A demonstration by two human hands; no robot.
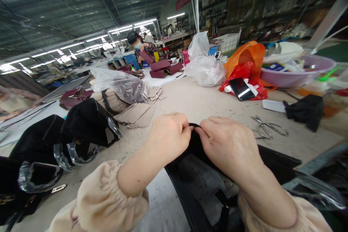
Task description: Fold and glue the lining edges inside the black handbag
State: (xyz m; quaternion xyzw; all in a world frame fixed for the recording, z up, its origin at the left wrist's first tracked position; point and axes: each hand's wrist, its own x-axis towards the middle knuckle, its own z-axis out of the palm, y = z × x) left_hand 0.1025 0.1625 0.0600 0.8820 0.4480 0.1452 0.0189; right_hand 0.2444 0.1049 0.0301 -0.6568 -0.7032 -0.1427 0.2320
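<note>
A black bag (pixel 185 188) stands in front of me with its mouth toward me, its grey inside partly visible. On its far rim my left hand (pixel 171 132) pinches the edge between thumb and curled fingers. Close beside it, almost touching, my right hand (pixel 228 145) grips the same rim, thumb tip facing the left thumb. Both hands are closed. My forearms and the right hand hide part of the bag. Clear plastic wrapping (pixel 318 188) shows at its right side.
Several black bags with plastic-wrapped handles (pixel 84 127) stand at left. Beige card pieces (pixel 136 114) lie beyond them. To the right are scissors (pixel 268 127), a phone (pixel 241 88), a black cloth (pixel 306 110) and a purple basin (pixel 296 76). A co-worker (pixel 140 47) handles maroon pieces (pixel 163 67) across the table.
</note>
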